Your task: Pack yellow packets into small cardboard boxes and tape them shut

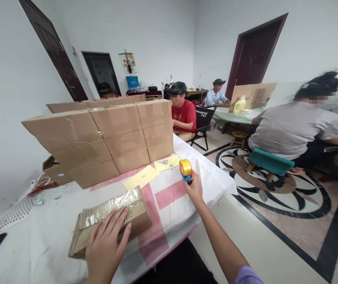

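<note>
My left hand lies flat with fingers spread on a small cardboard box near the table's front edge. Shiny packing tape runs along the top of that box. To the right, my right hand is closed around a tape dispenser, holding it over the table's right side. The dispenser has a blue and orange body and a roll of yellow tape. Its handle is partly covered by my fingers. Two yellow paper sheets, one with a printed drawing, rest on the table beyond the box.
Stacked cardboard boxes form a wall across the table's back. A white and pink cloth covers the table. A person in a red shirt sits behind it. On the right, a person in grey sits near a teal-topped stool.
</note>
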`<state>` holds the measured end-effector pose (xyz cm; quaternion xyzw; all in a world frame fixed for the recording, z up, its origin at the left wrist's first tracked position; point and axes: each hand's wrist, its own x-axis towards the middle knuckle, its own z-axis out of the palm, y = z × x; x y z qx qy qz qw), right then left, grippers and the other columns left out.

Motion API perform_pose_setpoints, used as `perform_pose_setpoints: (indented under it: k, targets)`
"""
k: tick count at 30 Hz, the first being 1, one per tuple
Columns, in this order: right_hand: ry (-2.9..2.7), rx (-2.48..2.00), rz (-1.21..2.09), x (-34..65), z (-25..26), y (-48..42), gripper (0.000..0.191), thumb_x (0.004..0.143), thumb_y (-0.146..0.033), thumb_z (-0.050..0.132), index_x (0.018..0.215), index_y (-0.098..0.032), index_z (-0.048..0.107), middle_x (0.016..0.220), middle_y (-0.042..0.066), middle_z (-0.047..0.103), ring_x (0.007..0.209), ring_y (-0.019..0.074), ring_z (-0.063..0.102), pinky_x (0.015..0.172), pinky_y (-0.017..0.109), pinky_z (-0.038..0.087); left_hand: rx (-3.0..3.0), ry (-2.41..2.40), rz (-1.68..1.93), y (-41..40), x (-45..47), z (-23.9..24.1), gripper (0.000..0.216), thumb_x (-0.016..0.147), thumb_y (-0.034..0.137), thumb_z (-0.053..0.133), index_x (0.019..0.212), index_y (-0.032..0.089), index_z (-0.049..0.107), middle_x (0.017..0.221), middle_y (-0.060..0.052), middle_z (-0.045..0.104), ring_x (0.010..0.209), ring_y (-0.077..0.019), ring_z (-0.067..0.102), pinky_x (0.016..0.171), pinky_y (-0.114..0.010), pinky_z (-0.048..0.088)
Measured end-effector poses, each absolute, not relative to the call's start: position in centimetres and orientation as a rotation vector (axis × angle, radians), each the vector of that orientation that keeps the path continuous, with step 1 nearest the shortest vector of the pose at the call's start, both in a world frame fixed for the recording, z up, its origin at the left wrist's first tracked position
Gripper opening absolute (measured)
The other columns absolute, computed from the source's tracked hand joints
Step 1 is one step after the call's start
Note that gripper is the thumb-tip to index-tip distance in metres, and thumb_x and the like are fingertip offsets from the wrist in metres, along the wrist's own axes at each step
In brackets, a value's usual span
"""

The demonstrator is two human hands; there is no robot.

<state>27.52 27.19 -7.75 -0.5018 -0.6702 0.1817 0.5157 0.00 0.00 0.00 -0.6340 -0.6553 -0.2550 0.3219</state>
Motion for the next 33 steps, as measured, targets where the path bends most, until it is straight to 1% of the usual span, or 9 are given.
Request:
perform_pose_setpoints:
  k: [3,5,8,11,15,20,28,30,33]
  targets:
    - [-1.601,-1.188,0.504,27.2,-7.7,25.5,0.070,0.080,-0.030,0.060,0.146,-0.013,0.044,0.129,0.019,0.062,0.117,0.0330,0.062,0.097,0.048,0.053,-1.676,-1.690,-0.760,-0.2,0.2,0.4,0.045,0.091,0.033,0.060,0.135,0.024,0.061,0.132,-0.009,0.070,0.125,-0.0326,0.063,0.109,-0.047,0.035]
    - [-1.594,-1.168,0.540,26.8,-7.9,24.1,0.073,0.081,-0.030,0.061,0.149,-0.014,0.041,0.136,0.019,0.060,0.123,0.0333,0.060,0.102,0.049,0.052,-1.698,-1.578,-0.928,-0.3,1.3,0.2,0.038,0.088,0.021,0.063,0.126,0.021,0.066,0.125,-0.011,0.074,0.122,-0.0317,0.065,0.108,-0.048,0.038]
    - [-1.618,-1.111,0.553,25.9,-8.3,21.9,0.073,0.083,-0.028,0.061,0.151,-0.014,0.038,0.143,0.019,0.055,0.133,0.0342,0.055,0.110,0.052,0.047,-1.847,-1.312,-1.254,0.1,4.9,-0.9,0.035,0.083,0.005,0.061,0.113,0.020,0.068,0.106,-0.010,0.078,0.106,-0.0247,0.072,0.096,-0.040,0.049]
    - [-1.669,-1.038,0.535,25.0,-8.2,20.2,0.072,0.085,-0.026,0.060,0.151,-0.015,0.036,0.145,0.019,0.053,0.137,0.0340,0.050,0.114,0.053,0.044,-2.084,-1.285,-1.507,1.5,9.9,-2.5,0.036,0.083,0.002,0.057,0.113,0.020,0.066,0.102,-0.010,0.077,0.097,-0.0210,0.072,0.084,-0.035,0.055]
    - [-1.680,-0.982,0.557,24.5,-7.5,18.9,0.066,0.086,-0.024,0.060,0.149,-0.018,0.041,0.136,0.016,0.058,0.129,0.0310,0.056,0.109,0.050,0.049,-2.193,-1.517,-1.667,3.8,13.9,-4.3,0.028,0.088,0.006,0.055,0.107,0.023,0.068,0.101,-0.006,0.077,0.093,-0.0184,0.073,0.082,-0.032,0.058]
    - [-1.585,-0.957,0.624,25.0,-6.3,17.9,0.061,0.087,-0.028,0.064,0.145,-0.018,0.046,0.129,0.015,0.061,0.121,0.0302,0.060,0.102,0.047,0.052,-2.104,-1.687,-1.736,4.7,13.5,-5.0,0.024,0.093,0.012,0.053,0.109,0.021,0.068,0.101,-0.006,0.077,0.096,-0.0183,0.073,0.086,-0.032,0.059]
    - [-1.374,-0.900,0.691,26.6,-2.4,14.8,0.058,0.088,-0.032,0.065,0.142,-0.024,0.048,0.133,0.013,0.060,0.101,0.0232,0.066,0.083,0.039,0.059,-1.946,-1.827,-1.831,4.9,12.6,-1.7,0.019,0.096,0.024,0.054,0.110,0.020,0.067,0.103,-0.007,0.076,0.094,-0.0191,0.072,0.081,-0.031,0.058]
    - [-1.405,-0.874,0.653,27.0,-1.1,13.7,0.061,0.087,-0.030,0.066,0.144,-0.024,0.046,0.137,0.014,0.058,0.103,0.0244,0.067,0.084,0.040,0.059,-1.944,-1.836,-1.855,4.9,13.0,0.0,0.021,0.095,0.026,0.056,0.113,0.021,0.066,0.106,-0.008,0.075,0.097,-0.0200,0.071,0.085,-0.033,0.057]
    - [-1.518,-0.839,0.527,27.3,0.7,11.9,0.067,0.085,-0.027,0.069,0.147,-0.024,0.044,0.140,0.015,0.057,0.117,0.0303,0.064,0.096,0.046,0.057,-1.982,-1.933,-1.931,4.9,13.7,2.6,0.027,0.095,0.033,0.059,0.119,0.022,0.065,0.117,-0.009,0.074,0.109,-0.0225,0.068,0.097,-0.038,0.053]
